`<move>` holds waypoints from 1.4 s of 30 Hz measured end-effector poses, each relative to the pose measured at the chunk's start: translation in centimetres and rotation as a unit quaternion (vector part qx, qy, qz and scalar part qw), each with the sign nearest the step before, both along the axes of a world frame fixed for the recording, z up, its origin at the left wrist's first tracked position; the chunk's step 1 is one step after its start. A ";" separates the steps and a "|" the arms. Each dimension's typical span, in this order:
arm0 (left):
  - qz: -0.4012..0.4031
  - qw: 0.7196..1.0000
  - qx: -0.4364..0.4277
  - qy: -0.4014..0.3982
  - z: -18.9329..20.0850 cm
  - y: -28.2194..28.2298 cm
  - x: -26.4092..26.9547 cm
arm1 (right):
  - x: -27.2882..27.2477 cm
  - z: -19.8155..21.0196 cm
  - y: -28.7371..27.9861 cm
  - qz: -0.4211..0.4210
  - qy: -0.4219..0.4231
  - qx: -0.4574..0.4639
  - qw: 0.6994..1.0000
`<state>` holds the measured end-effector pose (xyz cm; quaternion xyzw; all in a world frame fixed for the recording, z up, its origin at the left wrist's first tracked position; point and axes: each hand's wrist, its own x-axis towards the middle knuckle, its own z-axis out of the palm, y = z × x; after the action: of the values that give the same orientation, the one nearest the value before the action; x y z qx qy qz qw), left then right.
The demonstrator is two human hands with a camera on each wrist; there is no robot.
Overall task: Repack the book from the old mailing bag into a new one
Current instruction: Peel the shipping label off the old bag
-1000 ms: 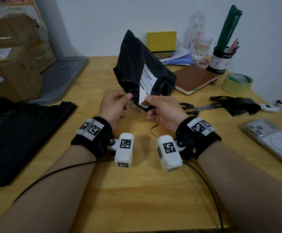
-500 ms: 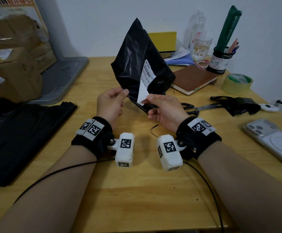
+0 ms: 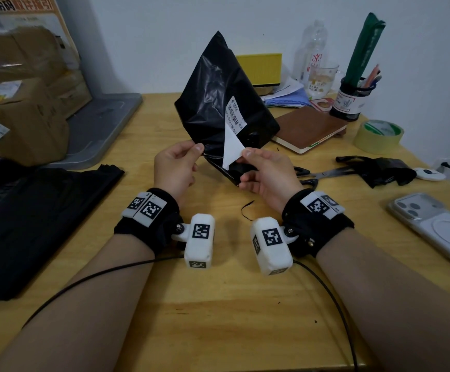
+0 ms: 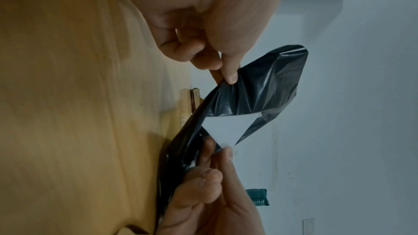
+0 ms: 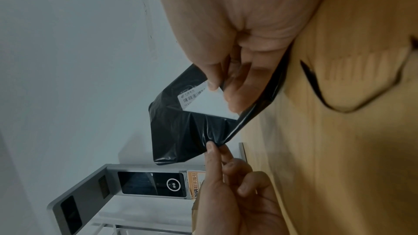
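Above the middle of the wooden table [image 3: 218, 304], an old black mailing bag [image 3: 213, 103] is held upright, its long axis running from a lower corner near the hands up to a pointed top corner that leans slightly left, towards the wall. The plastic is glossy, creased and slack. A white shipping label [image 3: 235, 116] with a barcode is stuck to its front face; the lower part of the label is peeled away and folded down, so that its blank white back is shown as a triangle.

The left hand [image 3: 176, 167] is closed in a pinch on the bag's lower left edge, between thumb and forefinger. The right hand [image 3: 268, 173] is closed on the peeled corner of the label between thumb and forefinger, with the bag's lower corner lying against its remaining curled fingers.

A brown notebook [image 3: 309, 127] lies flat behind the bag to the right. Scissors [image 3: 323, 174] lie beside the right hand. A stack of black mailing bags [image 3: 30, 218] lies at the table's left.
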<state>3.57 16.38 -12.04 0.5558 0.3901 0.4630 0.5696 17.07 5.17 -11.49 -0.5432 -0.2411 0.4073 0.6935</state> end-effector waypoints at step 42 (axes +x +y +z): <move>0.049 0.998 -0.007 -0.025 0.7 -0.1 -0.4 | 0.4 0.0 0.2 -0.064 0.013 0.005 0.998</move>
<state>3.15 16.32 -11.35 0.5202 0.4057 0.5013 0.5599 17.42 5.33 -11.53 -0.5487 -0.1993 0.3681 0.7237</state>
